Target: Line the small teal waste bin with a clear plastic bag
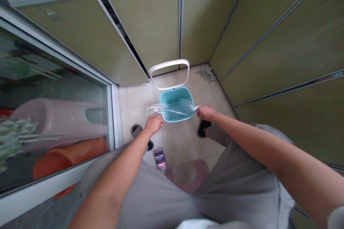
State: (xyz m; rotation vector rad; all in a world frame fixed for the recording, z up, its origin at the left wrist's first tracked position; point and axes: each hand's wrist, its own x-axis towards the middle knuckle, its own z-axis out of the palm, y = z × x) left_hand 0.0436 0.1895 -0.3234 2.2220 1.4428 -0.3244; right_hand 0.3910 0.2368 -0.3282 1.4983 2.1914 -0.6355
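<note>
The right hand [206, 112] grips one bunched end of a clear bag [172, 109], which stretches leftward across the mouth of a blue bin [177, 119]. The left hand [154, 125] is curled at the bin's near left corner, just below the bag's loose, spread end; whether it grips any of the bag, I cannot tell. The bin stands on the floor [182, 137] between and just beyond the hands. Its white ring [152, 75] is raised at the far side. Farther out, beyond the right hand, lies a grey cloth [207, 74].
</note>
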